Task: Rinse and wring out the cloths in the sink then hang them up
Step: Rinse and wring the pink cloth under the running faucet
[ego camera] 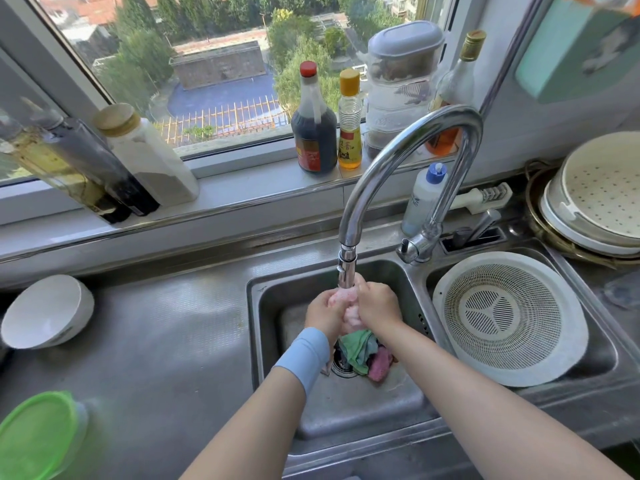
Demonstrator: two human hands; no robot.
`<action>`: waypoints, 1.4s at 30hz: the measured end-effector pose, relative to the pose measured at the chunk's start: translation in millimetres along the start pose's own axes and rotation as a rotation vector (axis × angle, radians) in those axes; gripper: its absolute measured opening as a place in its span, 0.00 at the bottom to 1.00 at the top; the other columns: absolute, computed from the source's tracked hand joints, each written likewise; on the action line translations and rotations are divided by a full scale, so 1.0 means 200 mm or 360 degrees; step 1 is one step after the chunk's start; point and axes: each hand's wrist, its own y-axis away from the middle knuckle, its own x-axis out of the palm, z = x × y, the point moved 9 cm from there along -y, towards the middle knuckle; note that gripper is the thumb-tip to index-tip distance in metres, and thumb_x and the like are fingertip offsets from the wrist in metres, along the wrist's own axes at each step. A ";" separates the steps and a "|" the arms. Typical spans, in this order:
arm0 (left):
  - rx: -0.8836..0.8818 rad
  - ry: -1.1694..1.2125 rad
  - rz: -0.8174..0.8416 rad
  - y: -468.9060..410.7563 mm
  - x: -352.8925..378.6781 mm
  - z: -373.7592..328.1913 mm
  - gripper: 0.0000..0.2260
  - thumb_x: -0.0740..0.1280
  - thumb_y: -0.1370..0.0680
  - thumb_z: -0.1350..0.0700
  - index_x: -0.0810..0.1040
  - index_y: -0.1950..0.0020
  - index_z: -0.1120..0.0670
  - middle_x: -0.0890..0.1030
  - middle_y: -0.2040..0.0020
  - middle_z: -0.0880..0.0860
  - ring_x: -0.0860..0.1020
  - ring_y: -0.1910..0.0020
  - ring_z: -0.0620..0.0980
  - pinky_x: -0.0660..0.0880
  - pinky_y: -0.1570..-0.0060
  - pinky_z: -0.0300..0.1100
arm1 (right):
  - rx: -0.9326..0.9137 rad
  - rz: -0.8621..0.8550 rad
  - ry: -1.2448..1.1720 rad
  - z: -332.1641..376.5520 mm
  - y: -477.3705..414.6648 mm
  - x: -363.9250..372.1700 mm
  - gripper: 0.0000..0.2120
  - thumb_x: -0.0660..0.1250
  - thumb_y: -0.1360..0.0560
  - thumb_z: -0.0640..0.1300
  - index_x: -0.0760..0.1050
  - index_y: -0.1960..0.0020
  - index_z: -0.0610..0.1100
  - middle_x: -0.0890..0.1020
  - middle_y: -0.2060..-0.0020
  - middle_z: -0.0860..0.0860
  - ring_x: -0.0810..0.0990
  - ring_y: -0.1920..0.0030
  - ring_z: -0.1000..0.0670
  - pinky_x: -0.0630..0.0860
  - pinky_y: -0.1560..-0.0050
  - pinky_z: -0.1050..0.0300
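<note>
At about 9 o'clock of the sink, near the front edge of the counter, a green lidded container [36, 434] is seen, and a little further back a white bowl [46, 311] lies on its side. If water is thrown sideways during the squeezing, the steel counter there could become wet, and this is judged a small risk only.

In the sink [346, 410], a heap of green and pink cloths [363, 353] is lying directly on the drain, just below the wrists. It is judged that the drain may be blocked by them, so that the water rises while the tap runs. A cloth let slip from the hands would also fall back on this heap and would have to be rinsed again.

Above the heap, a pale pink cloth [346, 306] is held under the spout of the tap [347, 268]. The left hand [323, 315] is closed around one end of it, at 9 o'clock of the cloth, and the right hand [375, 308] is closed around the other end, at 3 o'clock. Both fists are tight and touch each other, with the fingers wrapped fully around the bunched cloth. Whether water is flowing cannot be told clearly.

Because the hands are so close under the spout, it could be knocked by the knuckles in the twisting.

At 3 o'clock, a white colander [509, 317] rests in the second basin, and further back bottles [313, 123] are standing on the window sill
</note>
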 end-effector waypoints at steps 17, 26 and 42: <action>-0.0186 0.0803 0.0162 0.01 0.02 0.03 0.08 0.68 0.21 0.54 0.81 0.44 0.55 0.82 0.54 0.59 0.78 0.67 0.52 0.75 0.71 0.40 | -0.0628 0.0243 0.0524 0.14 0.21 0.12 0.21 0.49 0.20 0.62 0.74 0.56 0.50 0.83 0.56 0.46 0.80 0.53 0.42 0.69 0.58 0.52; -0.0143 0.0636 0.0082 0.06 0.07 0.08 0.09 0.68 0.20 0.54 0.84 0.46 0.58 0.75 0.67 0.52 0.70 0.73 0.45 0.69 0.75 0.35 | -0.0215 0.0071 0.0498 0.10 0.07 -0.02 0.17 0.55 0.21 0.49 0.78 0.57 0.42 0.83 0.55 0.43 0.81 0.51 0.40 0.74 0.54 0.51; -0.0149 0.0732 0.0159 0.08 0.02 -0.05 0.12 0.63 0.18 0.58 0.79 0.38 0.62 0.83 0.63 0.57 0.80 0.71 0.49 0.78 0.71 0.39 | -0.0488 0.0213 0.0767 0.17 0.13 0.11 0.22 0.49 0.18 0.51 0.75 0.60 0.44 0.84 0.58 0.43 0.82 0.53 0.40 0.76 0.56 0.51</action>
